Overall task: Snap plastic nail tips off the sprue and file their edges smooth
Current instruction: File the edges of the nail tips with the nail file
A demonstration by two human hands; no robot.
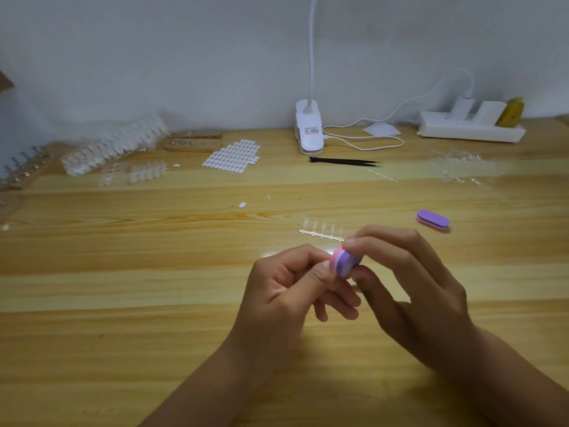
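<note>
The right grip [412, 282] grasps a small pink and purple file block [344, 262], forefinger on its top edge and thumb underneath, the other fingers loosely spread. The left grip [286, 291] is clenched, thumb and forefinger pinching a small pale nail tip [325, 264] that is pressed against the pink face of the block. The fingertips hide most of the tip. Both grips are raised a little above the table [123, 303], near its middle.

Just beyond them, flat on the table, lies a clear sprue [321, 234] with a row of nail tips standing off it. To the right and a little farther away rests a second file block [432, 220], purple face up. To the left of the sprue and farther off lies one loose white oval tab [242, 205].

Farther back are black tweezers [345, 162], lying crosswise in front of a white clip lamp [309, 131] by the wall. Its cable runs right to a white power strip [471, 129]. Left of the lamp lie a sheet of white oval tabs [232, 156] and small wooden stands [194, 141], then stacked sprues of clear tips [114, 147] at the far left. At the far right sits a loose heap of clear plastic pieces [458, 167], too blurred to make out.
</note>
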